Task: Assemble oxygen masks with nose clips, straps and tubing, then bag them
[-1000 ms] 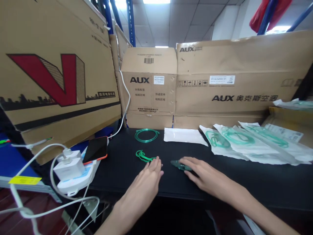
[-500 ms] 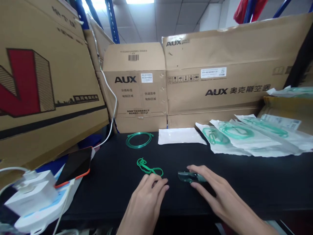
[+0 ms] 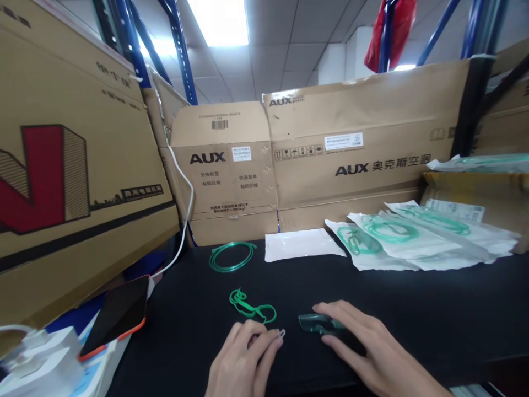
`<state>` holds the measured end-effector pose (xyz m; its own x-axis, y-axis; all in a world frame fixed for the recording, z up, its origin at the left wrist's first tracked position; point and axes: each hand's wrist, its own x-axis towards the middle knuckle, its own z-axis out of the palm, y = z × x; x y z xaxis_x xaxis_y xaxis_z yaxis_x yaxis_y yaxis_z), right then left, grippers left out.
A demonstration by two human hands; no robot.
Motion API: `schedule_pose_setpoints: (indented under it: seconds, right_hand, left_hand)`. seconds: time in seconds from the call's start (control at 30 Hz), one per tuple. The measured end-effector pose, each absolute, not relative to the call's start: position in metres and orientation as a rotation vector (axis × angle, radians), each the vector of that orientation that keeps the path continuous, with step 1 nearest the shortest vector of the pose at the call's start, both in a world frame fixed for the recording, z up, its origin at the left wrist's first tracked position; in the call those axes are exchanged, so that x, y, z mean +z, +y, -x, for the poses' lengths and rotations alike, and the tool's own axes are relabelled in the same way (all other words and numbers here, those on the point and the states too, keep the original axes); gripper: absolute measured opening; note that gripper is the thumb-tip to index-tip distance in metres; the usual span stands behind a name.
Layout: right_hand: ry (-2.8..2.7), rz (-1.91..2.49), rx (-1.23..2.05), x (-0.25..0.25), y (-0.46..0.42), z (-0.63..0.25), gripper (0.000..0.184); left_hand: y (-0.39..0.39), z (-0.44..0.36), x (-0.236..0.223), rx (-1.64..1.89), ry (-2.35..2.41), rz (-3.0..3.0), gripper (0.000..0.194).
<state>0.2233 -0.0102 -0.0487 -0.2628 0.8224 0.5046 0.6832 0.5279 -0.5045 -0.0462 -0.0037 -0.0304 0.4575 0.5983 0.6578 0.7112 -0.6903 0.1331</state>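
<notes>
My left hand point(image 3: 248, 353) is closed in a pinch near the front of the black table. A small, pale, loop-ended piece point(image 3: 282, 333) pokes out between its thumb and fingertips; the rest is hidden. Just beyond that hand lies a tangled green elastic strap point(image 3: 250, 309). My right hand point(image 3: 355, 336) curves its thumb and fingers around a clear green plastic mask point(image 3: 309, 323) that rests on the table. Part of the mask is hidden under the fingers. Farther back, a coil of clear green tubing point(image 3: 232, 270) lies flat.
A white pouch point(image 3: 301, 245) lies at the back middle. Several pouches with green tubing point(image 3: 390, 229) overlap at the right. Cardboard boxes point(image 3: 351, 132) wall the back and left. A phone point(image 3: 119, 311), white plugs point(image 3: 53, 358) and a cable sit at the left.
The camera view has tilted up, so everything sits lower in the picture. A pale loop end now shows at my left fingertips. My right hand stays around the mask.
</notes>
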Motion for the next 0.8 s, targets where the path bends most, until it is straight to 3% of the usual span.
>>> schedule_pose_setpoints:
  seconds: [0.2,0.37,0.63,0.8]
  right_hand:
    - [-1.997,1.257,0.195,-0.056,-0.013,-0.226,0.044]
    - [-1.918,1.266,0.165,-0.053,-0.012,-0.227,0.047]
    - [-1.957,1.187,0.598,-0.014,-0.005,-0.207,0.032]
    - [-1.934,1.186,0.673,-0.013,-0.007,-0.204,0.032]
  left_hand:
    - [-0.001,0.043,-0.024,-1.096,-1.010,2.654,0.037]
    - [-0.003,0.039,-0.016,-1.246,-1.074,2.920,0.030]
    - [0.011,0.028,0.040,-1.038,-1.562,3.213,0.014]
    - [0.024,0.023,0.045,-0.901,-1.685,3.305,0.014]
